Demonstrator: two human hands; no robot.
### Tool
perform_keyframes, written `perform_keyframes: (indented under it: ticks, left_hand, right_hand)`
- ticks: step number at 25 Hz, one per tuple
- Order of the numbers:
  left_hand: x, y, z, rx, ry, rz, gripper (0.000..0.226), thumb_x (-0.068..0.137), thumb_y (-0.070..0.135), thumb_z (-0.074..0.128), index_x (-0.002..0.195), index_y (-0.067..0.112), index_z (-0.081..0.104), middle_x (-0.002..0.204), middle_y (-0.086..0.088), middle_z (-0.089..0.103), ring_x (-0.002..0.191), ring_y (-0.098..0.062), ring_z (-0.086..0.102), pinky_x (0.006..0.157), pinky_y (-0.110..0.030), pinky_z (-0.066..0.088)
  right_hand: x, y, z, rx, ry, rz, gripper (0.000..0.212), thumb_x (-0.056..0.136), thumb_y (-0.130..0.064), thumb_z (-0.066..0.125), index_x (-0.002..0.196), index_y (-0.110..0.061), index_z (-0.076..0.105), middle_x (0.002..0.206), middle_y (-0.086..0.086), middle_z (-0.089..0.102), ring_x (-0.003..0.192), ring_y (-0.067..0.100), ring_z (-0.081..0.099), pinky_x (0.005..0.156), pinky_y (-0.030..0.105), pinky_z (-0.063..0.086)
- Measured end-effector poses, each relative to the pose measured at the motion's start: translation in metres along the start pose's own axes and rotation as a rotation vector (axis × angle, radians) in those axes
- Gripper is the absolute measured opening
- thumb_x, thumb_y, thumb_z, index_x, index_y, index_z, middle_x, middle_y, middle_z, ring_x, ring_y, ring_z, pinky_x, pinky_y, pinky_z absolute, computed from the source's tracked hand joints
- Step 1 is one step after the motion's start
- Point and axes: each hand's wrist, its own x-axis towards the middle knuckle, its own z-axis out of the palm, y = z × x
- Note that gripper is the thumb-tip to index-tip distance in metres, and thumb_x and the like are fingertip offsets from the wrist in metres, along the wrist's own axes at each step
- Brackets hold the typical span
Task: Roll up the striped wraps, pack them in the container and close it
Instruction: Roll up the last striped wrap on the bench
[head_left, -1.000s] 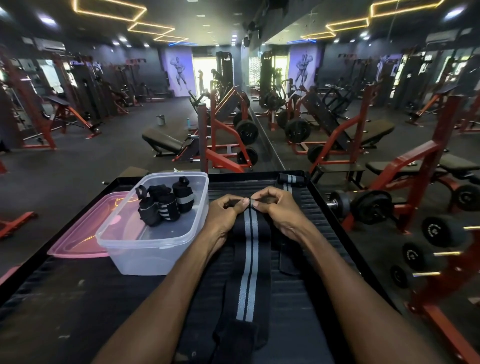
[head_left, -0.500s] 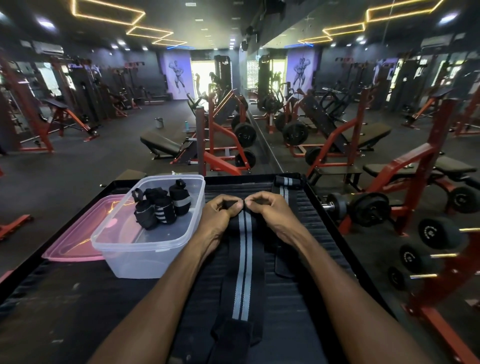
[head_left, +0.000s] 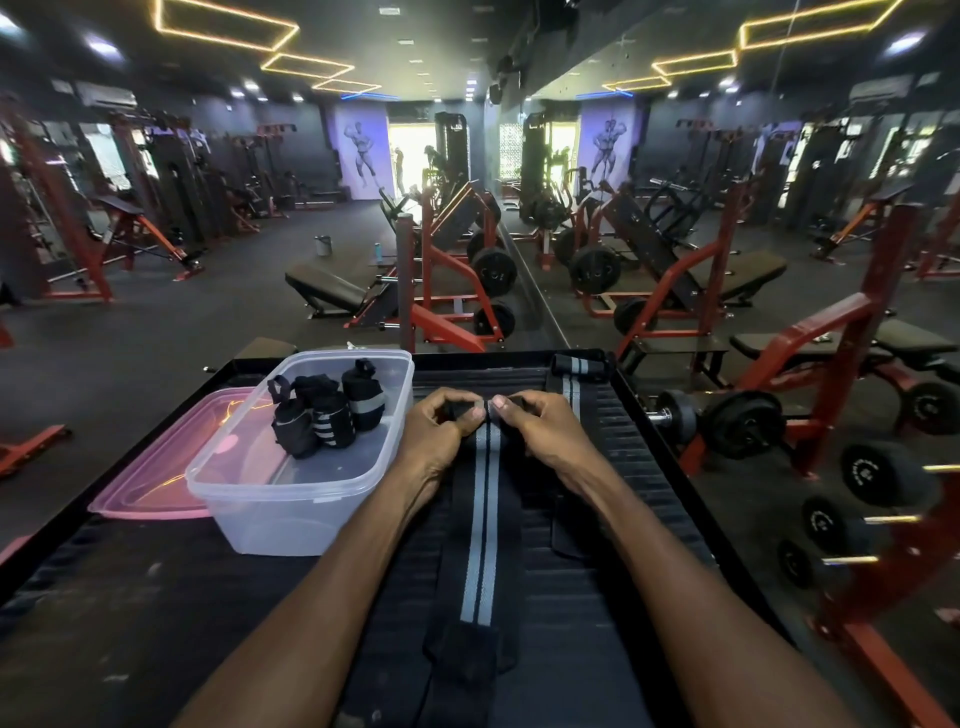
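Note:
A black wrap with two grey stripes (head_left: 480, 540) lies flat along the dark table, running toward me. My left hand (head_left: 439, 434) and my right hand (head_left: 545, 428) both pinch its far end, thumbs almost touching, with the first turn of the roll under the fingers. To the left stands a clear plastic container (head_left: 291, 499) holding three rolled wraps (head_left: 324, 415). Its pink lid (head_left: 156, 478) lies flat beside it on the left. Another striped wrap (head_left: 576, 379) stretches along the table behind and under my right hand.
The black table (head_left: 156, 623) has a raised rim and drops off at the right edge. Dumbbells (head_left: 727, 421) on a red rack (head_left: 841, 364) stand close on the right. Benches and red weight machines fill the gym floor beyond.
Both hands have stayed at the wrap's far end, fingers curling tighter over it as the roll starts. The container and lid have not moved.

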Motion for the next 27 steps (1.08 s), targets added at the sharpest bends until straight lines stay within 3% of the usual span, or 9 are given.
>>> perform_keyframes:
  ticks: [2, 5, 9, 11, 14, 17, 20, 23, 27]
  left_hand:
    - [0.0, -0.0002, 0.0012, -0.069, -0.031, -0.057, 0.018, 0.083, -0.005, 0.072, 0.087, 0.013, 0.071, 0.091, -0.002, 0.071, 0.092, -0.015, 0.065, 0.085, -0.025, 0.052]
    - [-0.0025, 0.003, 0.0037, -0.166, -0.082, -0.129, 0.01, 0.085, 0.003, 0.073, 0.091, 0.009, 0.071, 0.093, -0.006, 0.072, 0.095, -0.02, 0.066, 0.093, -0.032, 0.052]
    - [0.0033, -0.0012, -0.0008, -0.044, -0.007, -0.041, 0.016, 0.08, 0.005, 0.078, 0.086, 0.019, 0.074, 0.098, -0.007, 0.075, 0.099, -0.024, 0.069, 0.095, -0.037, 0.054]
    - [0.0034, -0.0025, -0.0007, -0.022, -0.008, -0.038, 0.02, 0.076, 0.006, 0.08, 0.085, 0.023, 0.075, 0.101, -0.008, 0.075, 0.103, -0.026, 0.069, 0.096, -0.041, 0.054]
    - [-0.0004, 0.0021, 0.0029, -0.162, -0.034, -0.154, 0.018, 0.075, 0.009, 0.082, 0.09, 0.016, 0.073, 0.097, -0.01, 0.074, 0.103, -0.03, 0.069, 0.097, -0.047, 0.053]
    - [-0.0011, 0.0041, 0.0013, -0.18, -0.043, -0.234, 0.032, 0.077, 0.025, 0.084, 0.099, 0.006, 0.072, 0.098, -0.015, 0.077, 0.101, -0.035, 0.072, 0.096, -0.055, 0.054]
    - [-0.0024, 0.0054, 0.0005, -0.095, 0.036, -0.145, 0.018, 0.082, 0.011, 0.08, 0.096, 0.005, 0.072, 0.096, -0.014, 0.076, 0.096, -0.032, 0.073, 0.094, -0.048, 0.057]
    - [-0.0037, 0.0049, 0.0014, 0.004, 0.06, -0.065, 0.014, 0.081, 0.009, 0.08, 0.094, 0.01, 0.073, 0.096, -0.008, 0.076, 0.097, -0.026, 0.072, 0.094, -0.041, 0.057]
    - [-0.0055, 0.0075, 0.0046, -0.095, -0.023, -0.169, 0.015, 0.086, 0.017, 0.076, 0.096, 0.007, 0.072, 0.097, -0.014, 0.076, 0.098, -0.03, 0.073, 0.092, -0.042, 0.058]
  right_hand:
    - [0.0009, 0.0008, -0.0001, -0.009, 0.04, -0.057, 0.006, 0.092, -0.014, 0.07, 0.091, -0.011, 0.075, 0.086, 0.001, 0.075, 0.081, 0.008, 0.068, 0.077, 0.024, 0.054]
    - [-0.0011, -0.0009, -0.0011, 0.047, 0.034, -0.088, 0.011, 0.09, -0.002, 0.069, 0.094, -0.011, 0.073, 0.084, -0.004, 0.072, 0.076, 0.0, 0.067, 0.076, 0.017, 0.051]
    - [-0.0039, -0.0064, -0.0014, 0.047, -0.018, -0.024, 0.016, 0.095, -0.018, 0.067, 0.105, -0.007, 0.073, 0.084, -0.009, 0.07, 0.064, -0.01, 0.062, 0.06, 0.009, 0.043]
    - [-0.0028, -0.0054, 0.0009, -0.008, -0.023, -0.021, 0.019, 0.098, -0.025, 0.063, 0.103, -0.01, 0.073, 0.09, -0.006, 0.071, 0.073, -0.006, 0.063, 0.067, 0.015, 0.045]
    - [-0.0032, -0.005, 0.002, -0.028, 0.045, -0.105, 0.007, 0.094, -0.012, 0.066, 0.097, -0.013, 0.072, 0.096, 0.001, 0.073, 0.094, 0.014, 0.068, 0.087, 0.028, 0.053]
    - [-0.0045, -0.004, 0.0002, 0.073, 0.034, -0.13, 0.015, 0.089, -0.001, 0.069, 0.099, -0.011, 0.074, 0.102, 0.006, 0.075, 0.099, 0.015, 0.07, 0.089, 0.025, 0.055]
    - [-0.0057, -0.0058, 0.0022, 0.103, -0.006, -0.043, 0.011, 0.092, -0.012, 0.07, 0.102, -0.011, 0.073, 0.098, 0.002, 0.073, 0.091, 0.01, 0.068, 0.078, 0.021, 0.052]
    - [-0.0056, -0.0079, 0.0036, -0.102, -0.029, 0.072, 0.024, 0.098, -0.035, 0.059, 0.101, -0.013, 0.067, 0.088, -0.003, 0.068, 0.081, 0.011, 0.063, 0.07, 0.029, 0.049]
    - [-0.0049, -0.0068, 0.0016, -0.152, 0.025, -0.05, 0.007, 0.099, -0.021, 0.059, 0.096, -0.016, 0.063, 0.088, -0.007, 0.065, 0.083, 0.006, 0.06, 0.074, 0.022, 0.046]
